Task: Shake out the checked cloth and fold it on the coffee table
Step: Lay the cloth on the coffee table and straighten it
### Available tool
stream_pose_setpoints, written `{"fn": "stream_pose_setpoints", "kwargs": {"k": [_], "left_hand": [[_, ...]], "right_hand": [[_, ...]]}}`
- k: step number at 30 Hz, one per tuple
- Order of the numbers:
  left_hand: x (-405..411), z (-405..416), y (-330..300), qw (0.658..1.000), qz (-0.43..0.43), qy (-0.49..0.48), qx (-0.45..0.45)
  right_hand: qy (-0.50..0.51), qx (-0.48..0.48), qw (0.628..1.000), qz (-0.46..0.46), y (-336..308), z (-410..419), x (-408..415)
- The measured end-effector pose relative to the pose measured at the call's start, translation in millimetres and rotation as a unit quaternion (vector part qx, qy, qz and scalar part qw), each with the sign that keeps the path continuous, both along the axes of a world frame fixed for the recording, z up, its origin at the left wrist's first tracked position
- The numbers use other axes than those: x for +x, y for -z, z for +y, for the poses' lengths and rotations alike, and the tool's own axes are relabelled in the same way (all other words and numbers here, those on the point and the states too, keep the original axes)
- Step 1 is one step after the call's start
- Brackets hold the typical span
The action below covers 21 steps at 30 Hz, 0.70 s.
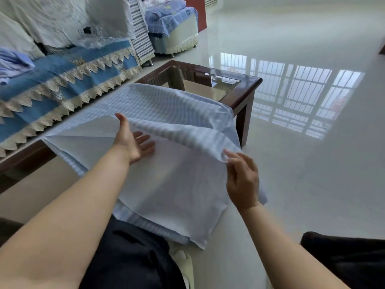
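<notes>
Here, the right hand (241, 180) is pinching the checked cloth (166, 113)'s fold while the flat, open left hand (133, 140) is steadying it on the coffee table (248, 90).

The cloth (166, 105) beyond the hands was pale blue with white checks, its underside plain pale. The bench (245, 88) was dark reddish-brown. The sofa cover (62, 69) was blue with cream lace.

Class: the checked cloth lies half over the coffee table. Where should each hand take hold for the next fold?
Grip the checked cloth along its raised folded edge: the right hand pinches it from the near side; the left hand lies open under it.
</notes>
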<state>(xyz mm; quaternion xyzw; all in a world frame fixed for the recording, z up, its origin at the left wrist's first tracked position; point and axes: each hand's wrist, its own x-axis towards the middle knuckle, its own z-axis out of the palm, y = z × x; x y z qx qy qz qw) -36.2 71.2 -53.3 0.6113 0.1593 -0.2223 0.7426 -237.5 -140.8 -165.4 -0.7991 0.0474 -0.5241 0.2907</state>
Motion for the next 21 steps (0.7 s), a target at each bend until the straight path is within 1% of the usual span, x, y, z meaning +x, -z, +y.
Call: {"fn": "stream_pose_setpoints", "kwargs": {"k": [2,4,6,8,10,12,13,14,16,17,18,19,21], "left_hand": [[-8,15,-6,0.999,0.024,0.001,-0.046],[-19,25,-12,0.998,0.020,-0.049,-0.040],[-18,37,-10,0.990,-0.017,-0.138,0.011],[-28,42,-14,0.972,-0.081,-0.207,0.076],[-46,49,-21,0.951,-0.124,-0.236,0.156],[-56,65,-19,0.929,-0.134,-0.260,0.226],[-59,77,-17,0.929,-0.124,-0.246,0.249],[-58,89,-12,0.935,-0.101,-0.216,0.263],[-41,119,17,0.950,-0.040,-0.157,0.269],[-41,125,22,0.954,-0.027,-0.136,0.268],[-42,128,26,0.954,-0.027,-0.131,0.268],[-50,125,18,0.950,-0.048,-0.133,0.280],[-62,119,3,0.922,-0.109,-0.133,0.346]], "right_hand": [[-0.071,-0.037,0.995,0.063,15,23,-26],[-0.103,-0.087,0.984,0.120,30,33,-45],[-0.124,-0.126,0.974,0.145,33,34,-54],[-0.139,-0.156,0.968,0.143,24,37,-57],[-0.156,-0.192,0.959,0.137,15,46,-58],[-0.185,-0.245,0.941,0.140,14,59,-60],[-0.203,-0.274,0.928,0.150,16,67,-61],[-0.216,-0.306,0.912,0.169,20,74,-63],[-0.230,-0.359,0.871,0.245,33,90,-66],[-0.232,-0.363,0.855,0.290,39,97,-66],[-0.233,-0.355,0.841,0.337,43,103,-66],[-0.233,-0.345,0.830,0.371,46,108,-65],[-0.240,-0.325,0.822,0.402,42,118,-58]]}}
